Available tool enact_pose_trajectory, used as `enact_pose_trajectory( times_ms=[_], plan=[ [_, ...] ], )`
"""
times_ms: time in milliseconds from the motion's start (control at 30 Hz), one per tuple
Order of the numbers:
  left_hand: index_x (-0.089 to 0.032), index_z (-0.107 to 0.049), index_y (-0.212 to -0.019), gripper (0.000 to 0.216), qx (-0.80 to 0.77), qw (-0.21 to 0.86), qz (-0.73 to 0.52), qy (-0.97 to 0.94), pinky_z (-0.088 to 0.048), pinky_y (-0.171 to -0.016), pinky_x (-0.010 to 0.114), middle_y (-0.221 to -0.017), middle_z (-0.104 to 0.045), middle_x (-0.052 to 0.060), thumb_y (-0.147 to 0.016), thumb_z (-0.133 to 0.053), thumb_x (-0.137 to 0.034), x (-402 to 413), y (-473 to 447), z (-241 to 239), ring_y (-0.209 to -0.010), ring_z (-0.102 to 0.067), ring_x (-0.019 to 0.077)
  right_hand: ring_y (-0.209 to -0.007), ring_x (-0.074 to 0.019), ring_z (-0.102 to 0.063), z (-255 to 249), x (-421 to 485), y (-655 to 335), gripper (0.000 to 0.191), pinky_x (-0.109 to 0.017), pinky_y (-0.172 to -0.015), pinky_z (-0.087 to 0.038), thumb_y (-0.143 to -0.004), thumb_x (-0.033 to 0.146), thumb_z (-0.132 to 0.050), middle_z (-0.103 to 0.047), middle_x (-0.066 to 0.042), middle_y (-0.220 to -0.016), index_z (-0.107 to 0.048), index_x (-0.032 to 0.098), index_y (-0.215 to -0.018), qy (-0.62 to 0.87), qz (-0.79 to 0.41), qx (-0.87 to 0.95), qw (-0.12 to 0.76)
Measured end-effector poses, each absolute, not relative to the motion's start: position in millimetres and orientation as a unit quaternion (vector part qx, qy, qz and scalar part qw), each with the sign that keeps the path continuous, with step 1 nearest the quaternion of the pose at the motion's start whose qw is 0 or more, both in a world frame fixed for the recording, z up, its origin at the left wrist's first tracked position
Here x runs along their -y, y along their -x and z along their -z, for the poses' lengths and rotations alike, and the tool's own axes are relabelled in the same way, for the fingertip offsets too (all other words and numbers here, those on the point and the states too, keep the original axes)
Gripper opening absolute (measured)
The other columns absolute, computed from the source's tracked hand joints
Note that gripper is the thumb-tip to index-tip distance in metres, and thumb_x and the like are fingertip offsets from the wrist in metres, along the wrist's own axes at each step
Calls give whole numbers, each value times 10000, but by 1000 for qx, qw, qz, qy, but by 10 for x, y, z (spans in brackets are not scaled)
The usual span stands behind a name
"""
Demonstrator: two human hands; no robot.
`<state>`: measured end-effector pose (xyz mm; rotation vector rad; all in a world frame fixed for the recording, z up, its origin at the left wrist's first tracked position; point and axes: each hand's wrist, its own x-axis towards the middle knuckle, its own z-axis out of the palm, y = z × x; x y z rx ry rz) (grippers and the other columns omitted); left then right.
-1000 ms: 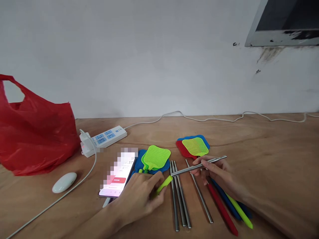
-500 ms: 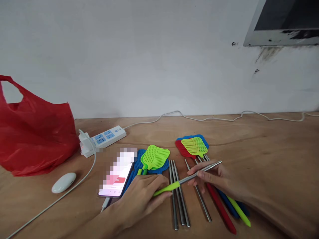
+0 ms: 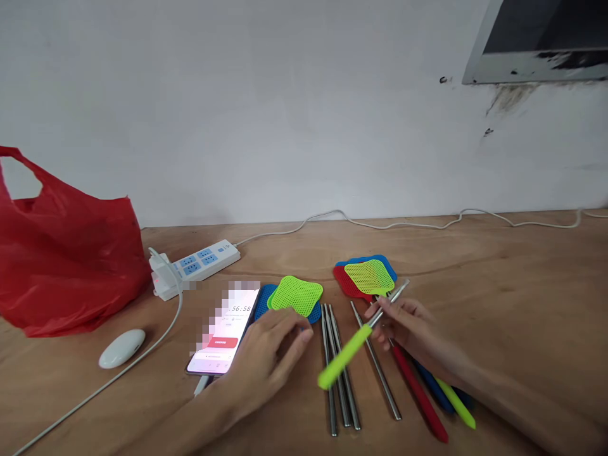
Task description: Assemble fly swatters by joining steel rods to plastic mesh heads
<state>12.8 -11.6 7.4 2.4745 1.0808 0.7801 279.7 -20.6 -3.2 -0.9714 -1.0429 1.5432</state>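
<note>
My right hand (image 3: 403, 323) grips a steel rod with a yellow-green handle (image 3: 346, 356) on its lower end, a telescopic fly swatter handle without a head on it. The handle slants down to the left over loose steel rods (image 3: 349, 386). My left hand (image 3: 273, 345) holds nothing; its fingers are curved, with the thumb apart. It hovers over the near side of loose swatter heads, a green one (image 3: 297, 294) above blue ones (image 3: 266, 303). Beyond my right hand lie several swatters with green (image 3: 370, 277), red (image 3: 349, 282) and blue heads, their handles partly hidden under my wrist.
A lit phone (image 3: 223, 329) lies left of the loose heads, with a cable plugged in. Farther left are a white power strip (image 3: 211, 261), a white rounded case (image 3: 122, 348) and a red plastic bag (image 3: 71, 253). A thin white cable (image 3: 399, 226) runs along the wall.
My left hand has let go of the green handle and moved slightly left. My right hand now holds the rod alone, tilted more steeply, its handle end lower.
</note>
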Motion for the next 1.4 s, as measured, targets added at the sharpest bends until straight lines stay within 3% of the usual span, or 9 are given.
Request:
enact_pose_trajectory(
  times_ms=[100, 200, 433, 567, 767, 967, 1233, 1400],
  plan=[
    [-190, -602, -1116, 226, -428, 61, -283, -856, -465, -945, 443, -1202, -638, 114, -1013, -426, -287, -5, -62, -61, -1112, -593, 282, -418, -68, -428, -30, 180, -2828, 440, -180, -381, -383, -769, 571, -758, -535, 40, -533, -606, 181, -632, 420, -631, 376, 533],
    [-149, -527, -1305, 364, -444, -9, -245, -862, -429, -1022, 540, -1400, -547, 174, -992, -453, -319, -99, -6, 10, -1260, -525, 345, -325, -52, -285, -53, 184, -2835, 499, -167, -313, -271, -826, 598, -681, -423, 72, -414, -492, 201, -590, 400, -666, 386, 497],
    [-154, -627, -1190, 321, -427, -10, -177, -887, -452, -996, 543, -1196, -695, 137, -961, -514, -348, -74, -55, 5, -1130, -619, 332, -256, -36, -146, 57, 133, -2861, 520, -148, -248, -166, -827, 654, -632, -320, 114, -322, -460, 217, -605, 398, -679, 415, 457],
    [-172, -658, -1125, 262, -407, 15, -191, -893, -489, -935, 508, -1111, -702, 112, -972, -504, -318, -55, -64, -30, -1053, -634, 310, -243, -36, -168, 98, 101, -2904, 525, -148, -249, -177, -846, 677, -588, -331, 114, -327, -469, 215, -625, 405, -684, 425, 433],
    [-175, -595, -1237, 312, -383, 33, -199, -901, -462, -1024, 522, -1332, -600, 135, -950, -545, -287, -87, -14, 39, -1229, -559, 325, -234, -38, -224, 123, 118, -2894, 515, -147, -257, -184, -872, 655, -566, -373, 97, -337, -528, 195, -644, 421, -667, 445, 425],
    [-187, -615, -1130, 232, -376, 75, -187, -904, -473, -994, 507, -1174, -650, 105, -912, -587, -260, -48, -35, -13, -1117, -597, 296, -227, -41, -244, 32, 141, -2852, 569, -157, -256, -180, -790, 729, -597, -378, 92, -330, -548, 187, -623, 453, -643, 462, 410],
    [-194, -546, -1218, 405, -360, 70, -164, -916, -411, -1093, 544, -1437, -496, 148, -823, -627, -226, -58, 5, -13, -1343, -451, 351, -236, -41, -275, 42, 145, -2859, 541, -147, -262, -200, -833, 679, -592, -410, 78, -337, -571, 178, -631, 466, -632, 461, 412],
    [-190, -470, -1289, 504, -367, 55, -168, -913, -407, -1105, 567, -1491, -454, 171, -819, -638, -263, -81, 32, 20, -1391, -408, 361, -239, -36, -271, 100, 131, -2887, 526, -135, -256, -211, -878, 639, -565, -423, 74, -346, -597, 164, -655, 441, -649, 460, 416]
  ],
)
